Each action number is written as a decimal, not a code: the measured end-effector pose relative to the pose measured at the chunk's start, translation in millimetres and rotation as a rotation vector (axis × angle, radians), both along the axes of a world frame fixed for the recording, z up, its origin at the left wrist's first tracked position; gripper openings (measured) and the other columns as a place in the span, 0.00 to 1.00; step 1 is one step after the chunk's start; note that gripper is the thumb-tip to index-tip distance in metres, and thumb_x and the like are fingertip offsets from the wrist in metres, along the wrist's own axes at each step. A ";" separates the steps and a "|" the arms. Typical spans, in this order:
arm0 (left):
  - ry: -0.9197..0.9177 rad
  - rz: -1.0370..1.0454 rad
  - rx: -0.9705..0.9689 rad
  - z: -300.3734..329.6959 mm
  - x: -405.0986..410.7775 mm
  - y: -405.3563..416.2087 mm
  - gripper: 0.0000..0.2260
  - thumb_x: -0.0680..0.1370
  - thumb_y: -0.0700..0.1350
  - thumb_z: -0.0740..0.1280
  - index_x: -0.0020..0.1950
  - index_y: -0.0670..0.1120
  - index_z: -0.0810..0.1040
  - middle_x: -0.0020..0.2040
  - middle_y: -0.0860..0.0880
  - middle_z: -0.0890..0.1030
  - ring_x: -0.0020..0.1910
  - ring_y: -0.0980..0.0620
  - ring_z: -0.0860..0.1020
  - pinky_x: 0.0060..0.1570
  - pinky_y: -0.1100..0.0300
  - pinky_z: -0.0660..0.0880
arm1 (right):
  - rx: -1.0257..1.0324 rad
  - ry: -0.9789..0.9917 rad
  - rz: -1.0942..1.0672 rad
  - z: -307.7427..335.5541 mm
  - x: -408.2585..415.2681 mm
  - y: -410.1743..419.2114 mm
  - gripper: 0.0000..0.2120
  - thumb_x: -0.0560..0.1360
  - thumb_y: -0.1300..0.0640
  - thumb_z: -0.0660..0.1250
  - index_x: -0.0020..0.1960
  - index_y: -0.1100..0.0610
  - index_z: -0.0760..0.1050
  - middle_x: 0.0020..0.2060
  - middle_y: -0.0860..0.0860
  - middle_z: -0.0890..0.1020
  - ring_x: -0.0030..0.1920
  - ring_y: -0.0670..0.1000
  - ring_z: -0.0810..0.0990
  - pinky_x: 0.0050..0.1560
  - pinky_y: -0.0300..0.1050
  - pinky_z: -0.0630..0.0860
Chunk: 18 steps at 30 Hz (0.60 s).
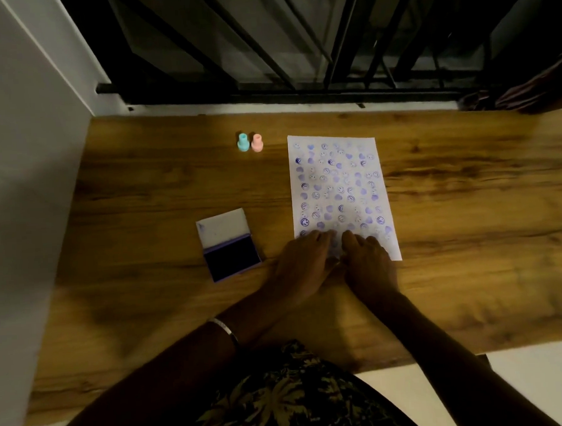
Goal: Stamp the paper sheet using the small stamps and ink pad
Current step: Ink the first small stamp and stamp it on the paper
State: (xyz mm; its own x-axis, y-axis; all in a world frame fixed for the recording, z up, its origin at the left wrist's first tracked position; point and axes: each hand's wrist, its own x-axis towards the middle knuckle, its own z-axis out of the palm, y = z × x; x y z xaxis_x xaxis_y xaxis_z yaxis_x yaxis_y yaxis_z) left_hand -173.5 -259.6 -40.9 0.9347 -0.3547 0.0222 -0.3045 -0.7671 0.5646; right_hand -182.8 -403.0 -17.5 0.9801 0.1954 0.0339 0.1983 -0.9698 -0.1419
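A white paper sheet (338, 183) covered with purple stamp marks lies on the wooden table (142, 194). My left hand (303, 263) and my right hand (368, 263) rest side by side, fingers flat, on the sheet's near edge, holding nothing. An ink pad (231, 248) lies with its lid flipped back, left of my hands, its dark pad facing up. Two small stamps stand upright at the back, left of the sheet: a teal stamp (243, 143) and a pink stamp (256, 143), touching or nearly touching.
A white wall (26, 161) borders the table on the left. A dark metal grille and window (296, 42) run along the far edge. A bangle (225, 328) sits on my left wrist. The table's near edge is by my patterned clothing (289, 398).
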 end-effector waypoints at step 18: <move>0.166 -0.012 -0.004 11.8 -1.4 6.9 0.26 0.78 0.56 0.63 0.73 0.50 0.63 0.71 0.45 0.71 0.68 0.45 0.70 0.65 0.49 0.69 | 0.158 -0.129 -0.003 35.2 -3.9 -10.7 0.09 0.72 0.60 0.71 0.48 0.58 0.71 0.34 0.56 0.81 0.32 0.60 0.79 0.31 0.43 0.68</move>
